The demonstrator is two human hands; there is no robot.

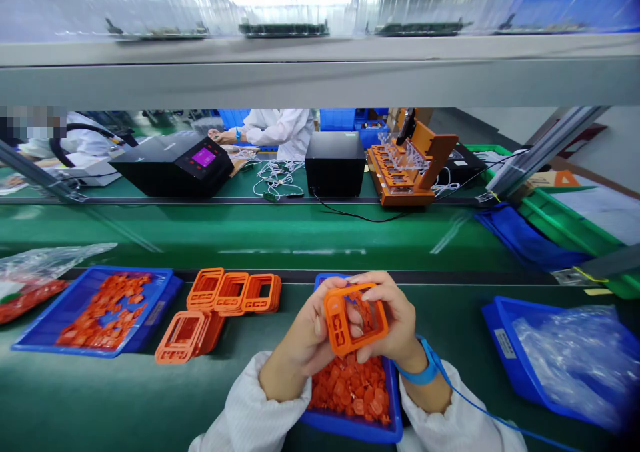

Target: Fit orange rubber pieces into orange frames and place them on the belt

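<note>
Both hands hold one orange plastic frame (334, 335) with a large rounded window and small cut-outs along one side. My left hand (311, 325) grips its left side, and a fingertip shows through the window. On the other side, my right hand (395, 315) has thumb and fingers closed on the right edge; a blue wrist strap (425, 365) with a cord circles that wrist. Just below the hands sits a blue bin (394, 392) of small orange plastic pieces (350, 389), partly hidden by the hands. Stacks of similar orange frames (183, 337) stand to the left.
At left lie a blue tray (165, 285) of orange parts and a plastic bag (30, 292). A blue bin (505, 359) with clear bags stands right. Beyond the green belt (280, 232) are black boxes (335, 165), an orange fixture (410, 165) and co-workers. A shelf (320, 82) crosses overhead.
</note>
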